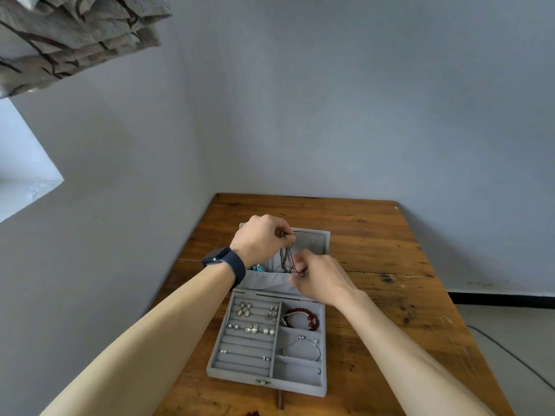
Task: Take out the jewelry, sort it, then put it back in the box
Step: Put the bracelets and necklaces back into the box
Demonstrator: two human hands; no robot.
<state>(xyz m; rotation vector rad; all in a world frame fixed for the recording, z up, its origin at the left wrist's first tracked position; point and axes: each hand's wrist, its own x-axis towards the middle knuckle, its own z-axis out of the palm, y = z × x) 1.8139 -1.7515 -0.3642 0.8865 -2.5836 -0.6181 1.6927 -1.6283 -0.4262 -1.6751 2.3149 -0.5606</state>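
Observation:
A grey velvet jewelry box [322, 349] lies open on the wooden table, its lid [312, 241] tilted back. My left hand [258, 238] pinches the top of a dark beaded necklace [287, 259] in front of the lid. My right hand [321, 277] grips the lower end of the same necklace, just above the lid's pocket [267, 282]. The tray holds several earrings [244, 309] and rings in the left slots. On the right lie a red bead bracelet [300, 318] and a silver bangle [303, 345]. A turquoise piece [258, 268] peeks out beside my left wrist.
The wooden table [375, 259] stands in a corner, with grey walls behind and to the left. Its right edge drops to a pale floor where a thin cable [510, 352] runs. A patterned curtain [69, 37] hangs at the top left.

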